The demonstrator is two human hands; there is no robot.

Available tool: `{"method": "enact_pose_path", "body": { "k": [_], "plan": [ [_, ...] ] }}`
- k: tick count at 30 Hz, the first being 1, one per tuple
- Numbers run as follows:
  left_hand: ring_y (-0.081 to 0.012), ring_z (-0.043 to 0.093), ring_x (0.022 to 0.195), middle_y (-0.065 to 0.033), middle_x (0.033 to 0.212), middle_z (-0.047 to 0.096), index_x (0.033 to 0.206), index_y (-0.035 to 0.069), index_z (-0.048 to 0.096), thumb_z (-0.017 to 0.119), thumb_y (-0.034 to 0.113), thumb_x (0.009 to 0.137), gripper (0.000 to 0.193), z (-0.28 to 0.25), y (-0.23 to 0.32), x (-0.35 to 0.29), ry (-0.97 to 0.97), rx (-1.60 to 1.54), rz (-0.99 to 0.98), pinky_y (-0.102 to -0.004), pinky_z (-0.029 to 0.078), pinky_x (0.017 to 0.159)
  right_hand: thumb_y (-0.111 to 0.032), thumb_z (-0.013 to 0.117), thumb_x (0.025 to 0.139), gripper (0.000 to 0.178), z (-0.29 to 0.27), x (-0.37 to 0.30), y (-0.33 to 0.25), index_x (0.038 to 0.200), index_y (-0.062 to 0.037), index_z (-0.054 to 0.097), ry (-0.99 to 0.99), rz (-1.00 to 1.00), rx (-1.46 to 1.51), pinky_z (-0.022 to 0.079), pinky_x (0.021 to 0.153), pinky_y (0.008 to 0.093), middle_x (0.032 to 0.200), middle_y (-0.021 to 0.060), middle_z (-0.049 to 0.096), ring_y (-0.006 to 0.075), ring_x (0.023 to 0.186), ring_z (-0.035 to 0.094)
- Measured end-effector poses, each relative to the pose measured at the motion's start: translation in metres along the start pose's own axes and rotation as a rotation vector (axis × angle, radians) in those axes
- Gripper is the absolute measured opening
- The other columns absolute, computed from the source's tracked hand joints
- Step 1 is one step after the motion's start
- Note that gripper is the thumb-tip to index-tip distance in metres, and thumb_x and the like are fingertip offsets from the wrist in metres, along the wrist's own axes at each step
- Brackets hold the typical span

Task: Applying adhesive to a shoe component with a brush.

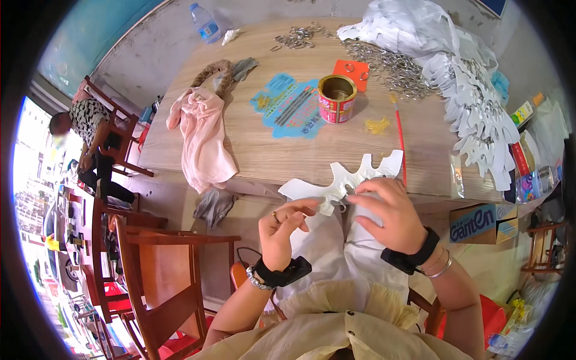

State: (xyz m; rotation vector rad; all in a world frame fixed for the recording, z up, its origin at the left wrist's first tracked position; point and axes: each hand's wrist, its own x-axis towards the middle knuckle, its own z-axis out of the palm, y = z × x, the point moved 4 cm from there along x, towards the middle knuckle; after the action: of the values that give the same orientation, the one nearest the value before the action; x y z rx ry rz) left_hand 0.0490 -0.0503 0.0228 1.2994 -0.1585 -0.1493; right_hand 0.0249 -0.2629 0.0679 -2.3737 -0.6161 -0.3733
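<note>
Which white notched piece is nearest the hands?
The lone piece at the near edge of the table, by the right hand; the other pieces lie bunched on its right side.

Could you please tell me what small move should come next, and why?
Perhaps pinch the white, flat, scalloped-edged piece with the left hand to steady it, since the right hand has its thumb spread away from its fingers.

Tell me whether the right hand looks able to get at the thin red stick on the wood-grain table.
Likely yes: the thin red stick lies just beyond the right hand, its upper length uncovered, though the scalloped white piece sits close beside its lower part.
</note>
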Motion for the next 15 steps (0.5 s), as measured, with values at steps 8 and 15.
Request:
{"method": "enact_pose_path", "body": {
  "k": [8, 15],
  "plan": [
    [-0.031, 0.056, 0.08, -0.0143, 0.074, 0.061, 0.058, 0.002, 0.054, 0.036, 0.021, 0.091, 0.041, -0.021, -0.017, 0.003, -0.265, -0.575, -0.085, -0.0402, 0.042, 0.083, -0.015, 0.074, 0.072, 0.033, 0.027, 0.004, -0.005, 0.104, -0.0129, 0.066, 0.047, -0.152, -0.263, 0.04, 0.08, 0.0355, 0.106, 0.001, 0.056, 0.0205, 0.1, 0.054],
    [-0.0145, 0.058, 0.08, -0.0089, 0.084, 0.065, 0.09, -0.003, 0.062, 0.056, 0.013, 0.092, 0.017, 0.008, -0.036, -0.014, -0.175, 0.004, -0.491, -0.0294, 0.044, 0.08, -0.013, 0.073, 0.073, 0.03, 0.027, 0.003, -0.006, 0.102, -0.0118, 0.068, 0.066, -0.141, -0.257, 0.042, 0.081, 0.0345, 0.105, 0.0, 0.058, 0.0194, 0.099, 0.055]
  ]
}}
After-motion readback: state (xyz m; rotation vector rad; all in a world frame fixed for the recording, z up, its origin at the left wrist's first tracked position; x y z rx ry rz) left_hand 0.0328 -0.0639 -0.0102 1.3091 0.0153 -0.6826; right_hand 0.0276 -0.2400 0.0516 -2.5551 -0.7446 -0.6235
